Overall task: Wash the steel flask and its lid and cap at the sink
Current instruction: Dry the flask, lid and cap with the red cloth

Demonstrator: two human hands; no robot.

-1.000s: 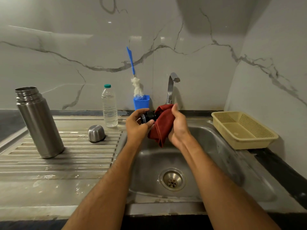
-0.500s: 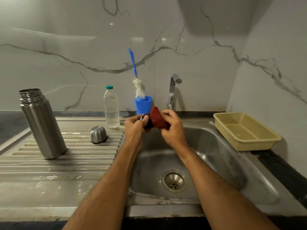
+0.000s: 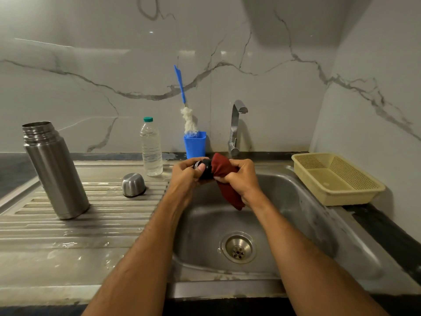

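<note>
Cloth [image 3: 224, 179] was bunched small on the lid [image 3: 206, 171] 0.5 s ago; now its tail hangs loose into the sink [image 3: 303, 215]. Prob. still rubbing the lid. L hand [image 3: 188, 173] grips lid; R hand [image 3: 241, 179] grips cloth, both over sink's far edge. Flask [image 3: 54, 169] upright far left on bench [image 3: 68, 252], cap [image 3: 133, 184] upside down near it, both untouched. No readable writing anywhere.
</note>
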